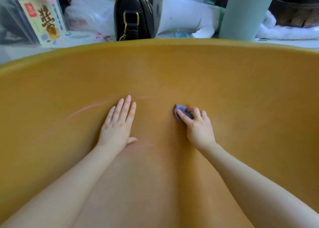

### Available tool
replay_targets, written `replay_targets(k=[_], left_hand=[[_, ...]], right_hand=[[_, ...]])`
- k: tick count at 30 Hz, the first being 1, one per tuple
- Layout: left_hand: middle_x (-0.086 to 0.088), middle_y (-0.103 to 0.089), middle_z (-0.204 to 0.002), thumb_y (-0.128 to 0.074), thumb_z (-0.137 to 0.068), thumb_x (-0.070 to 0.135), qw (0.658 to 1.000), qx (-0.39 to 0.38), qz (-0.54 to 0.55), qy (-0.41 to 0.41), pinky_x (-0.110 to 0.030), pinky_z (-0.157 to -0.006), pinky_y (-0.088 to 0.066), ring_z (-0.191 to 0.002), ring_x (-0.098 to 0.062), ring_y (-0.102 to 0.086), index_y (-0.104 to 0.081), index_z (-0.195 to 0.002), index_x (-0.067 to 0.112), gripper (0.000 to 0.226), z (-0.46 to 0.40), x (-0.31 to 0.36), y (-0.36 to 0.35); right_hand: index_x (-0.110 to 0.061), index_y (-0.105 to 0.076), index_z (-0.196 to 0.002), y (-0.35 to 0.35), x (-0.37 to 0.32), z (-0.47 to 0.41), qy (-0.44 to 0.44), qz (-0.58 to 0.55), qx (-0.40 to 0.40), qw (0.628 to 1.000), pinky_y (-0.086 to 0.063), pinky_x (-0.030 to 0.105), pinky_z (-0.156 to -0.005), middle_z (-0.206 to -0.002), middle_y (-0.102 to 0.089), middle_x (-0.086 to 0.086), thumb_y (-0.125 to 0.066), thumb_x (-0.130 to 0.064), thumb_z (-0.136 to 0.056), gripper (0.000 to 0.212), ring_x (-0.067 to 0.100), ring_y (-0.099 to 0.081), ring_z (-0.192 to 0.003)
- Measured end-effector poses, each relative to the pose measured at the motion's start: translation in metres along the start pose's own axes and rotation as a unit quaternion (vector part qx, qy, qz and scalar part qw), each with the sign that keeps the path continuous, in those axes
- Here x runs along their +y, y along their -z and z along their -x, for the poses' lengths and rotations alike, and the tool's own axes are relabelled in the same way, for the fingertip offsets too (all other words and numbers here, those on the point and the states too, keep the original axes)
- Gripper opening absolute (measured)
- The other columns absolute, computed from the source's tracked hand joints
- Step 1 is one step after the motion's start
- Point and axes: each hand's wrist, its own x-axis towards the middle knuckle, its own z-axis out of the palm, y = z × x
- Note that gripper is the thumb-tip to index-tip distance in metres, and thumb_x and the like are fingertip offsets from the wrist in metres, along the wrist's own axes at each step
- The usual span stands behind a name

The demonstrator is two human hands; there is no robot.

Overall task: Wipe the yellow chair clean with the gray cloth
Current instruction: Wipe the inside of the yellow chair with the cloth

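Covering gray cloth (183, 113), right hand (198, 127)

We note two bare forearms entering from the near edge, no sleeves visible on either. Left hand (119, 124): no rings or bands, nails short and unpainted. Right hand (198, 127): one thin gold ring (199, 116) on a finger. No watch, bracelet or glove on either wrist. Nothing else worn is in view.
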Motion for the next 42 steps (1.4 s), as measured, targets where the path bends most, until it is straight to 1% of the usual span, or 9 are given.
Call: replay_targets(k=[8,11,16,24,27,31,35,39,42], left_hand=[[-0.026,-0.014,-0.153,-0.086,-0.037,0.051,0.991,0.002,-0.046,0.128,-0.042,-0.114,-0.014,-0.141,-0.038,-0.019,-0.014,-0.144,-0.001,0.139,0.007,-0.055,0.012],[-0.023,-0.004,-0.155,-0.082,-0.046,0.052,0.992,-0.01,-0.035,0.122,-0.041,-0.116,-0.008,-0.144,-0.036,-0.008,-0.011,-0.146,-0.002,0.134,0.006,-0.058,0.007],[-0.024,-0.025,-0.15,-0.082,-0.029,0.06,0.99,0.013,-0.062,0.128,-0.041,-0.111,-0.026,-0.138,-0.036,-0.03,-0.03,-0.14,-0.005,0.139,0.006,-0.059,0.003],[-0.021,-0.037,-0.146,-0.077,-0.019,0.07,0.991,-0.011,-0.076,0.114,-0.04,-0.105,-0.037,-0.133,-0.032,-0.041,-0.036,-0.136,-0.002,0.143,0.006,-0.062,0.001],[-0.02,-0.038,-0.145,-0.074,-0.02,0.073,0.989,-0.013,-0.098,0.111,-0.038,-0.106,-0.038,-0.133,-0.03,-0.041,-0.031,-0.136,-0.001,0.144,0.004,-0.062,0.0],[-0.02,-0.028,-0.15,-0.08,-0.03,0.064,0.986,-0.013,-0.117,0.114,-0.037,-0.11,-0.032,-0.138,-0.03,-0.033,-0.03,-0.141,-0.001,0.138,0.005,-0.063,0.009],[-0.016,0.009,-0.156,-0.065,-0.072,0.055,0.984,-0.053,-0.156,0.062,-0.039,-0.117,-0.002,-0.145,-0.029,0.002,0.007,-0.147,0.003,0.116,0.02,-0.069,0.023],[-0.018,0.017,-0.154,-0.062,-0.071,0.06,0.979,-0.108,-0.144,0.096,-0.039,-0.117,0.002,-0.145,-0.029,0.009,0.013,-0.146,0.002,0.121,0.035,-0.068,0.031],[-0.017,0.022,-0.153,-0.063,-0.068,0.062,0.977,-0.141,-0.124,0.1,-0.038,-0.117,0.003,-0.145,-0.029,0.011,0.016,-0.145,0.003,0.125,0.039,-0.068,0.029]], right_hand=[[-0.019,-0.065,-0.114,-0.014,-0.069,-0.117,0.025,-0.055,0.163,0.985,-0.047,0.035,-0.069,-0.111,-0.061,0.017,-0.039,-0.004,-0.073,0.051,0.034,-0.05,-0.083],[-0.019,-0.066,-0.114,-0.05,-0.096,-0.018,0.162,-0.104,0.027,0.981,-0.043,0.034,-0.068,-0.108,-0.06,0.015,-0.04,-0.01,-0.076,0.048,0.029,-0.047,-0.079],[-0.029,-0.065,-0.111,-0.055,-0.105,0.029,0.202,-0.139,-0.082,0.966,-0.04,0.027,-0.059,-0.1,-0.06,0.008,-0.035,-0.01,-0.076,0.05,0.022,-0.04,-0.068],[-0.026,-0.067,-0.111,-0.02,-0.086,-0.15,0.051,-0.047,0.237,0.969,-0.047,0.036,-0.072,-0.109,-0.063,0.016,-0.047,0.0,-0.075,0.049,0.028,-0.044,-0.087],[-0.026,-0.065,-0.114,-0.026,-0.093,-0.155,0.028,-0.073,0.256,0.963,-0.044,0.039,-0.079,-0.112,-0.062,0.016,-0.045,0.002,-0.077,0.051,0.027,-0.038,-0.091],[-0.025,-0.066,-0.115,-0.052,-0.104,-0.062,0.184,-0.125,0.041,0.974,-0.043,0.037,-0.07,-0.108,-0.062,0.016,-0.04,-0.01,-0.075,0.05,0.03,-0.048,-0.08],[-0.032,-0.061,-0.118,-0.045,-0.129,0.038,0.171,-0.207,-0.18,0.946,-0.025,0.03,-0.066,-0.104,-0.06,0.008,-0.036,-0.015,-0.073,0.054,0.023,-0.038,-0.073],[-0.034,-0.059,-0.12,-0.027,-0.129,0.062,0.184,-0.241,-0.252,0.919,-0.04,0.036,-0.07,-0.109,-0.058,0.008,-0.034,-0.015,-0.078,0.052,0.029,-0.049,-0.075],[-0.032,-0.061,-0.118,-0.031,-0.115,0.039,0.219,-0.202,-0.206,0.932,-0.045,0.036,-0.064,-0.103,-0.059,0.012,-0.035,-0.015,-0.08,0.049,0.031,-0.05,-0.068]])
